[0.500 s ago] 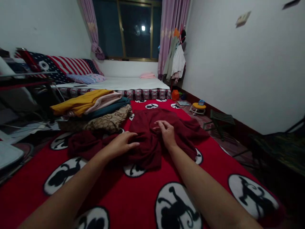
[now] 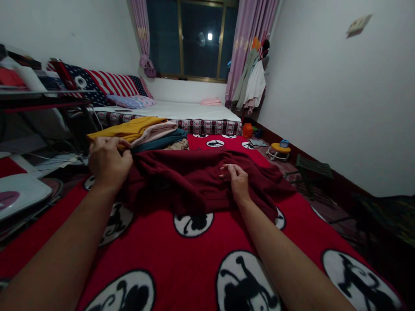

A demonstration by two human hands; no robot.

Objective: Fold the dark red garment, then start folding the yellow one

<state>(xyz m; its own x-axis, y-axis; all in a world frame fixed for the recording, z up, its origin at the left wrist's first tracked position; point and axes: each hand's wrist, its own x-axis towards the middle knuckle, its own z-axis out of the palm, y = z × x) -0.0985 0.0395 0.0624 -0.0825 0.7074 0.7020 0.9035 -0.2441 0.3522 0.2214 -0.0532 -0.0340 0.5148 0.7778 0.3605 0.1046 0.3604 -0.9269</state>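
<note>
A maroon garment (image 2: 197,177) lies rumpled across the red blanket (image 2: 181,263), its left part raised and stretched out to the left. My left hand (image 2: 110,162) is closed on that raised end, in front of the pile of folded clothes. Over the garment's middle right, my right hand (image 2: 237,179) has its fingers curled together in a pinch at the cloth. What lies under those fingertips is partly hidden. The garment's exact kind cannot be made out from its folds.
Behind the garment sits a pile of folded clothes, with a yellow one (image 2: 129,128) on top. A bed (image 2: 191,111) stands under the window. On the right are a small yellow stool (image 2: 280,148) and a dark folding stool (image 2: 313,166). A cluttered table (image 2: 48,97) is at left.
My left hand has moved left, pulling the garment's end outward and up, so it now covers part of the clothes pile. My right hand keeps its place on the cloth. The view has shifted slightly left.
</note>
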